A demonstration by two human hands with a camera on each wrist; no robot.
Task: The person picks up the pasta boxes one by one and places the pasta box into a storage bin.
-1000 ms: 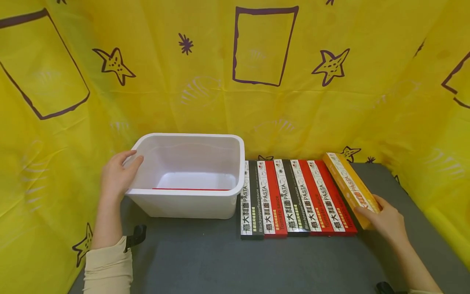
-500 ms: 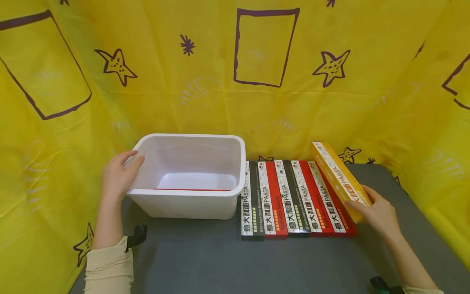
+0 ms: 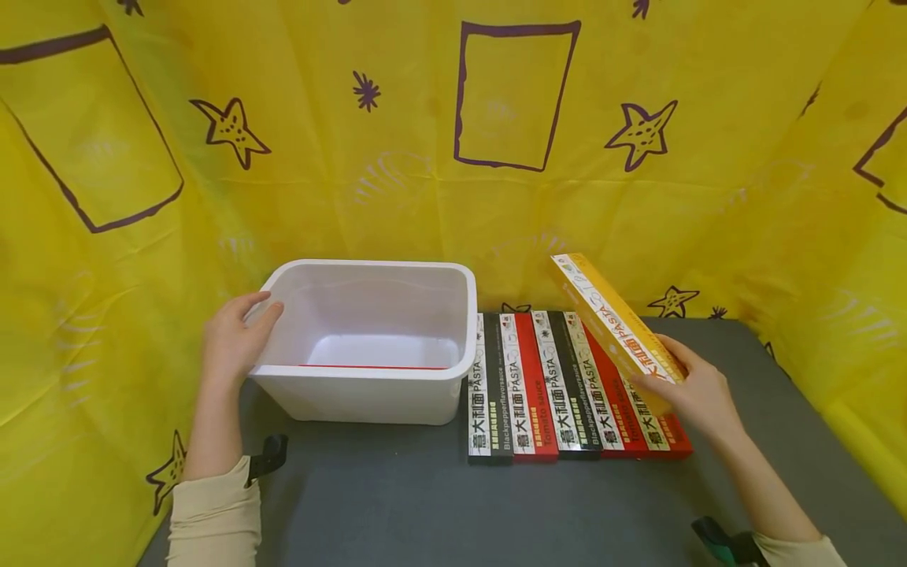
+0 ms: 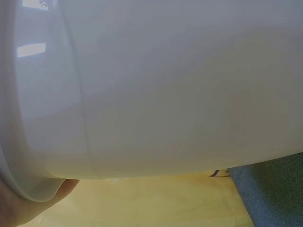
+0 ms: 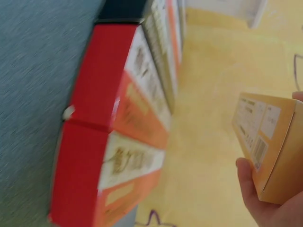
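Observation:
My right hand (image 3: 697, 394) grips the near end of a yellow pasta box (image 3: 609, 315), its far end tilted up and to the left. It is held above a row of red and black pasta boxes lying side by side, such as a red pasta box (image 5: 90, 75). My left hand (image 3: 237, 335) holds the left rim of a white plastic bin (image 3: 361, 394), thumb over the inner side. In the left wrist view the bin's wall (image 4: 165, 94) fills most of the picture. Inside the bin a thin red edge (image 3: 375, 367) shows behind the front rim; the rest of it is hidden.
All of this stands on a dark grey table (image 3: 425, 504). A yellow patterned cloth (image 3: 397, 205) hangs behind and at both sides, close to the bin's back. The black pasta box (image 3: 496, 409) at the row's left end lies right beside the bin.
My right hand has lifted the yellow pasta box from the right end of the row and carried it left, over the red boxes. My left hand stays on the bin's rim.

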